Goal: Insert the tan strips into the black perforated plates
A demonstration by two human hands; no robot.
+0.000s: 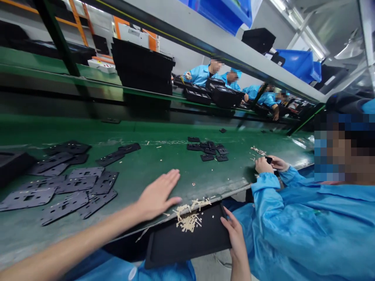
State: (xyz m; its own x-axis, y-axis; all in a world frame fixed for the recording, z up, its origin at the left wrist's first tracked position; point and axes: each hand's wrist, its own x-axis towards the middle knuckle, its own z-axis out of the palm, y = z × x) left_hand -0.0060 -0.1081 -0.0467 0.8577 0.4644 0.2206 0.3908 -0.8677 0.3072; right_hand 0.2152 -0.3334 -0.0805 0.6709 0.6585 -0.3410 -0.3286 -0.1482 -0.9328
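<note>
Looking forward and down along a long green tabletop (164, 171), the head view comes out tilted. The hands are apart. The open left hand (156, 197) lies flat on the tabletop, fingers spread, just beside its near edge. The right hand (236, 238) grips the side of a black tray (187, 249), which is held just below that edge. A heap of pale slivers (189, 221) lies in the tray, and more are scattered along the edge of the tabletop above it.

Left of the left hand, black perforated plates (76, 183) lie loosely overlapping on the tabletop. Ahead of the hands sits a small cluster of black pieces (207, 149). To the right, a co-worker in a blue smock (295, 218) holds a small black piece (268, 160) in both hands, with a few pale slivers on the tabletop nearby.

Across the tabletop, more co-workers in blue (202, 74) sit at a second green bench, beside stacks of black trays (142, 66). Blue bins (297, 66) stand on a shelf overhead.
</note>
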